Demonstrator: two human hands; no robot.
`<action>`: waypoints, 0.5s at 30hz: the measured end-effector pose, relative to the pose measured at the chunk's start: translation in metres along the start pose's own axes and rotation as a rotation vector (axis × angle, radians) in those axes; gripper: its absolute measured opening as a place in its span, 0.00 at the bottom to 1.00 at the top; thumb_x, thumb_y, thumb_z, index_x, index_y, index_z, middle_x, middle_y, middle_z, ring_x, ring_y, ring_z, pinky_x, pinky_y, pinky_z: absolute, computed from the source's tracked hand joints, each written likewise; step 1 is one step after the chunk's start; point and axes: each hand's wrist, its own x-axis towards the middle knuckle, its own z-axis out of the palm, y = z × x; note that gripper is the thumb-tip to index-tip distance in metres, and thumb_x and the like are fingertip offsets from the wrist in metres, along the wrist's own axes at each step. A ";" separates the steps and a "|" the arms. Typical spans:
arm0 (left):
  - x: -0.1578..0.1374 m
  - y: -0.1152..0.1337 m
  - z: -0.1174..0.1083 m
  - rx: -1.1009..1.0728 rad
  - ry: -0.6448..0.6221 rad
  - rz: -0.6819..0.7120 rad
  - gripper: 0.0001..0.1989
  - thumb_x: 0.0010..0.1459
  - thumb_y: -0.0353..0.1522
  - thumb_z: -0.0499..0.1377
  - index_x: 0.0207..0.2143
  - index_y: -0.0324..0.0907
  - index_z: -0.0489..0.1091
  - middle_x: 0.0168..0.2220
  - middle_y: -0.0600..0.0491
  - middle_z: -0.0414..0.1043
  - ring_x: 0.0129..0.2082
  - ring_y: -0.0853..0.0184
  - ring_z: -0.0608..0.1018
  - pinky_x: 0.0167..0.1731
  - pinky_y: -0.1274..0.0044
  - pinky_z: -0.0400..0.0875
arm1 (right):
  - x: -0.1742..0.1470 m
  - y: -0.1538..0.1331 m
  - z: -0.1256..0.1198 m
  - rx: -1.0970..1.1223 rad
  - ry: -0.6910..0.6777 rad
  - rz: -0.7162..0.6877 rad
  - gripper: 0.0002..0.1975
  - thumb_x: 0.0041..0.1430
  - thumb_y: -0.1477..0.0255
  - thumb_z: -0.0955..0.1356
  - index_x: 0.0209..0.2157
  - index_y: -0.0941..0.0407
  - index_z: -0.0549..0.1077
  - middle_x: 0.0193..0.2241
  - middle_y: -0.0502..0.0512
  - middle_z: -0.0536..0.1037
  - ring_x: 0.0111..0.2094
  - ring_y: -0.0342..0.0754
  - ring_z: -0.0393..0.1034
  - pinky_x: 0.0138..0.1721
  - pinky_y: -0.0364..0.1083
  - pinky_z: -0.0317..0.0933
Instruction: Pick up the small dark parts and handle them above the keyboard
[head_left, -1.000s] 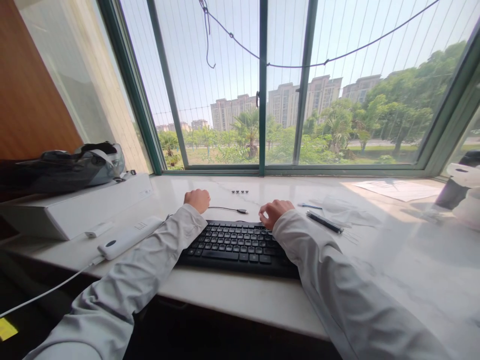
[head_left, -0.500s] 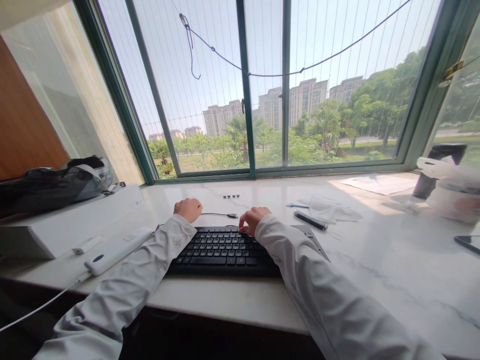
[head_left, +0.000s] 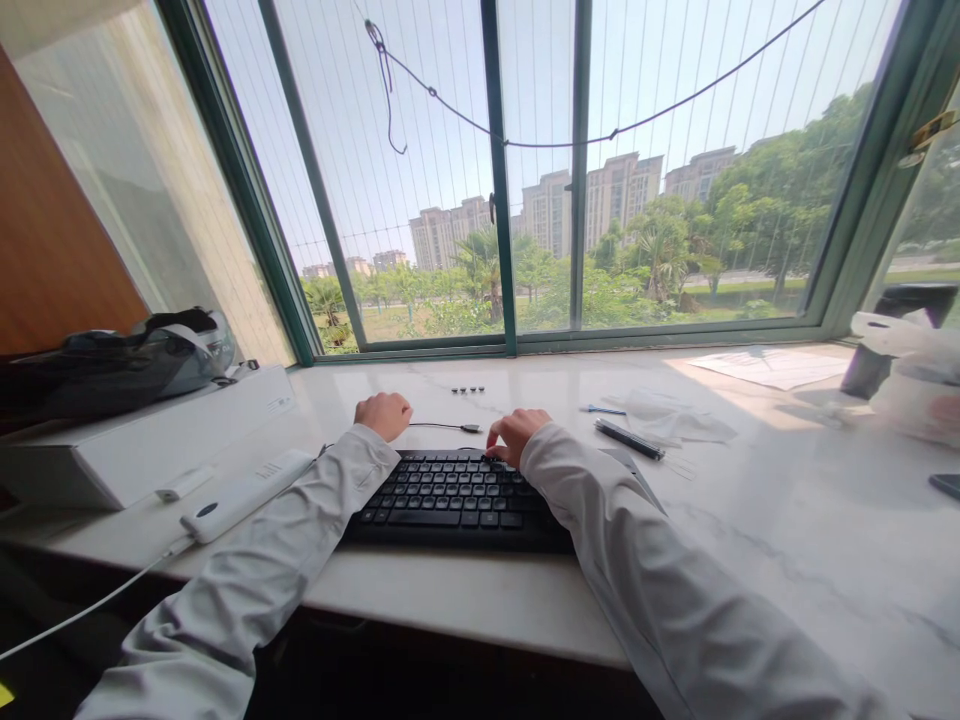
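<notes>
A black keyboard (head_left: 442, 500) lies on the white marble counter between my forearms. Just past its upper left corner is my left hand (head_left: 384, 415), its fingers curled into a fist; the inside is hidden. My right hand (head_left: 519, 436) bends over the keyboard's back row, thumb and fingers drawn together with the tips down at the keys. Whatever these fingertips may grip is too small to make out. Between the hands, behind the keyboard, runs a thin black cable with a plug (head_left: 471, 428). Farther back stand several small dark pieces (head_left: 468, 390) in a short row.
To the right lie a black pen-like tool (head_left: 628, 440), a blue thin tool (head_left: 604, 409) and clear plastic wrap (head_left: 667, 415). A white power strip (head_left: 247, 495) and a white box (head_left: 150, 440) are at the left. The window (head_left: 536, 180) rises behind the counter.
The view has shifted slightly, so everything sits a little farther right. Both hands keep nearly the same place by the keyboard; the right fingertips stay at its back row.
</notes>
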 end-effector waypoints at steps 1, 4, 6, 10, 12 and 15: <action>0.000 0.000 0.000 -0.002 -0.001 0.002 0.17 0.56 0.41 0.50 0.37 0.51 0.78 0.37 0.46 0.76 0.40 0.54 0.77 0.38 0.69 0.67 | 0.000 0.000 0.001 -0.002 0.001 0.000 0.15 0.55 0.57 0.67 0.42 0.44 0.78 0.41 0.56 0.80 0.43 0.54 0.73 0.39 0.48 0.64; -0.001 0.001 0.000 -0.008 0.005 0.000 0.17 0.56 0.40 0.51 0.38 0.51 0.78 0.38 0.46 0.76 0.40 0.55 0.77 0.38 0.69 0.67 | 0.001 0.000 0.002 -0.011 0.004 0.001 0.15 0.55 0.57 0.67 0.41 0.44 0.78 0.40 0.55 0.80 0.42 0.54 0.73 0.39 0.48 0.64; -0.001 0.001 0.001 -0.012 0.005 0.000 0.17 0.55 0.40 0.51 0.38 0.51 0.78 0.38 0.46 0.77 0.40 0.55 0.77 0.38 0.69 0.67 | 0.001 -0.001 0.003 -0.015 0.006 0.006 0.15 0.54 0.56 0.67 0.41 0.44 0.79 0.40 0.55 0.80 0.42 0.53 0.74 0.39 0.48 0.64; 0.000 0.001 0.002 -0.019 0.004 0.004 0.16 0.55 0.40 0.51 0.38 0.51 0.78 0.38 0.46 0.76 0.40 0.55 0.77 0.39 0.69 0.67 | 0.000 -0.002 0.003 -0.022 0.004 0.003 0.15 0.55 0.57 0.67 0.42 0.44 0.78 0.40 0.56 0.80 0.42 0.53 0.73 0.39 0.48 0.64; 0.001 0.001 0.002 -0.023 0.000 0.006 0.16 0.55 0.40 0.51 0.38 0.51 0.78 0.39 0.46 0.76 0.41 0.55 0.76 0.39 0.68 0.67 | 0.000 -0.002 0.002 -0.031 -0.003 -0.003 0.15 0.55 0.57 0.66 0.42 0.45 0.78 0.40 0.57 0.80 0.42 0.54 0.74 0.39 0.48 0.64; 0.001 0.000 0.003 -0.025 0.002 0.008 0.17 0.55 0.41 0.51 0.38 0.51 0.78 0.39 0.46 0.76 0.41 0.54 0.76 0.39 0.68 0.67 | -0.001 -0.003 0.001 -0.050 0.001 -0.010 0.15 0.56 0.57 0.66 0.42 0.45 0.78 0.40 0.58 0.80 0.41 0.54 0.74 0.39 0.49 0.64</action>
